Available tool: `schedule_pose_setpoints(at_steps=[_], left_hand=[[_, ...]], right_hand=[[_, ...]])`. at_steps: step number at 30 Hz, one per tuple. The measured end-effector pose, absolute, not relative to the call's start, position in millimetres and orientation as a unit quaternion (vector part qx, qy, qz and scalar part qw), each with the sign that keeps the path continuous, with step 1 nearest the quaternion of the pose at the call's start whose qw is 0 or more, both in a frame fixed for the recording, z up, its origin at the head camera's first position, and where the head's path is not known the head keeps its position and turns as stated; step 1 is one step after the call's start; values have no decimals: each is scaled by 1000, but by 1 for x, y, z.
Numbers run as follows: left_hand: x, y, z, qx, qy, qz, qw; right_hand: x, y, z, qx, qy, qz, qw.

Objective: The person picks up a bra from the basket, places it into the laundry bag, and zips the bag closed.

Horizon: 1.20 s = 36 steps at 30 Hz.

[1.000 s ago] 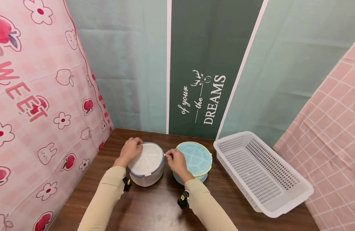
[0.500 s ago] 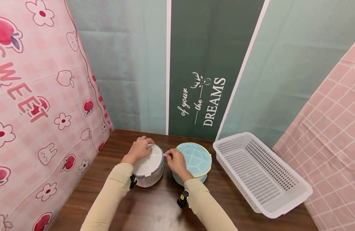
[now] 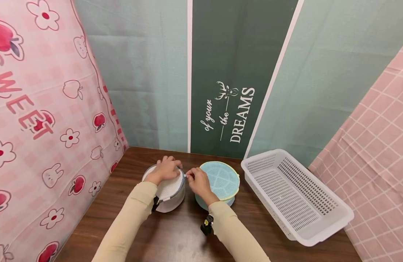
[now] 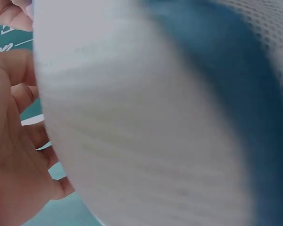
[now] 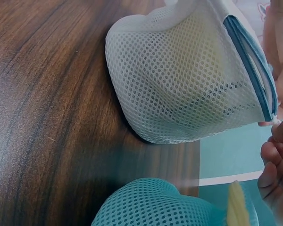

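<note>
A white mesh laundry bag (image 3: 173,203), drum-shaped with a blue zipped edge (image 5: 249,61) round its top, stands upright on the table. My left hand (image 3: 167,170) lies across its lid, fingers spread and slightly bent near the far right rim. In the left wrist view that hand (image 4: 9,146) touches the pale lid, which is blurred close up. At the bag's right side my right hand (image 3: 199,182) pinches a small white tab (image 3: 186,175) at the rim. Right beside it, partly behind the right hand, stands a light-blue mesh laundry bag (image 3: 222,180) with yellow edging.
A white perforated plastic basket (image 3: 270,207) sits on the right of the dark wooden table (image 3: 175,240). Cloth hangings enclose the table: pink fruit-print on the left (image 3: 70,138), green at the back, pink check on the right (image 3: 378,160).
My left hand has slid rightward across the white bag's lid, from its left rim toward the right hand. My right hand keeps its pinch on the tab, nearly still.
</note>
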<state>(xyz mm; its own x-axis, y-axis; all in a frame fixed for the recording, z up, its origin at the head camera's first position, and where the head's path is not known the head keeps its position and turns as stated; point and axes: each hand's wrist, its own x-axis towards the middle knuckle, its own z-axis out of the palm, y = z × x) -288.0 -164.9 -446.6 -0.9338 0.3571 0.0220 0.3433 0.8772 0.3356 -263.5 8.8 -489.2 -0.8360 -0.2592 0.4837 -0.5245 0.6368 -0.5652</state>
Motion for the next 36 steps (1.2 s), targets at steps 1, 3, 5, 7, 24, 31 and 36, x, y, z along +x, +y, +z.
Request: schedule_pose_setpoints(at_steps=[1, 3, 5, 7, 24, 31, 36], left_hand=[[-289, -164, -446, 181, 969, 165, 21], [-292, -163, -444, 185, 970, 159, 23], [-294, -163, -443, 190, 969, 155, 27], [-295, -165, -442, 193, 968, 156, 33], [-296, -175, -446, 182, 974, 131, 6], [-293, -181, -445, 161, 974, 161, 10], [-291, -186, -446, 159, 970, 182, 2]], right_hand=[[-264, 9, -489, 223, -886, 363, 182], [-264, 9, -489, 229, -886, 360, 180], [-263, 8, -488, 234, -885, 361, 178], [-263, 7, -488, 238, -884, 362, 174], [-258, 4, -490, 225, -888, 366, 161], [-258, 5, -493, 219, -891, 363, 164], [-258, 5, -495, 214, -894, 360, 161]])
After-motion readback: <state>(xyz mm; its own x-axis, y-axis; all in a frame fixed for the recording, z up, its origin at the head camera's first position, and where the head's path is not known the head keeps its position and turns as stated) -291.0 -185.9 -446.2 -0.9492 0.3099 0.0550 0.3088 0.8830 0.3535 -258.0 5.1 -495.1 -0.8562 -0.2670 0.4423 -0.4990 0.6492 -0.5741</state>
